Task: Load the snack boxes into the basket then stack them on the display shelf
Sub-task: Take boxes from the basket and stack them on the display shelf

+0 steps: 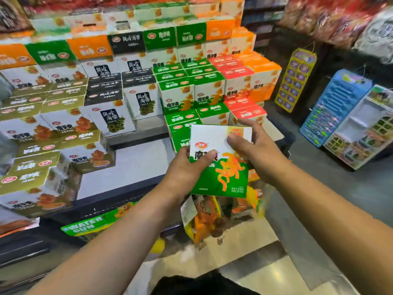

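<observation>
Both hands held one snack box (219, 162) at the centre of the frame. The left hand (187, 169) pinched its left edge, thumb across the printed face, and the right hand (253, 150) gripped the upper right corner. To stack it well, I judged, it should be squared to the green stack (180, 124) just behind, then lowered flat. The box was glossy printed card, flat-faced and sharp-cornered. The display shelf (131, 162) showed smooth, pale board at centre left.
</observation>
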`<state>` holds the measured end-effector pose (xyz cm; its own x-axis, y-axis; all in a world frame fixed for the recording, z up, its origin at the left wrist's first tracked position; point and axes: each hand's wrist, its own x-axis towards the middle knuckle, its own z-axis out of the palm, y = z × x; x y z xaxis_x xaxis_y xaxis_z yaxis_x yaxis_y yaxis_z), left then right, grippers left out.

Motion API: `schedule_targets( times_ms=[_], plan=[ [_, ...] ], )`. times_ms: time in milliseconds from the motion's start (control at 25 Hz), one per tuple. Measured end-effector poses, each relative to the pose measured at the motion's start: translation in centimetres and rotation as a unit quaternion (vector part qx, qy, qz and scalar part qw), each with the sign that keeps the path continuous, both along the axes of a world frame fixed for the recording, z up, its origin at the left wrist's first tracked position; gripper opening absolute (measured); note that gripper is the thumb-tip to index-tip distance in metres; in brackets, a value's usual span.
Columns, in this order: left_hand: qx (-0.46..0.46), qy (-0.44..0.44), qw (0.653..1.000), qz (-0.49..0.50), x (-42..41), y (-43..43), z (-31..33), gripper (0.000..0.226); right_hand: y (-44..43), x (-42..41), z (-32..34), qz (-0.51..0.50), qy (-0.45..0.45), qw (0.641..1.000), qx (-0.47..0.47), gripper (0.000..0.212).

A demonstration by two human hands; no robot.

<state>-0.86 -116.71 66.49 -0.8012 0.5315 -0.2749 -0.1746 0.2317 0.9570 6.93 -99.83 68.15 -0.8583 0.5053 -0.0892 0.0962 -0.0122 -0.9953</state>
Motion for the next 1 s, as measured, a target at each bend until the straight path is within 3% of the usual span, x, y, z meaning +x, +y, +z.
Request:
schedule_targets(
  times_ms=[160,280,400,560,720,1000],
  plan=[
    [-0.023,0.046,0.999,0.0,-1.5,3.8,1.1,0.086,4.0,-1.2,1.3,0.014,0.005,0.999,0.04,0.044],
    [-0.01,0.044,0.999,-0.014,-4.2,5.9,2.3,0.069,6.4,-2.8,2.2,0.028,0.011,0.999,0.017,0.049],
    [0.017,0.04,0.999,-0.028,-7.4,7.6,3.4,0.073,8.1,-4.7,2.9,0.046,0.008,0.998,0.03,0.054],
    [0.058,0.038,0.997,-0.037,-10.8,9.6,4.5,0.042,10.8,-7.4,4.0,0.06,0.011,0.996,0.064,0.058],
    [0.065,0.041,0.996,-0.055,-13.4,11.3,4.5,0.056,13.6,-10.1,4.7,0.089,-0.022,0.988,0.121,0.056],
    [0.028,0.039,0.998,-0.035,-16.0,13.4,3.1,0.042,17.0,-14.1,2.6,0.118,-0.036,0.988,0.098,0.049]
  ],
)
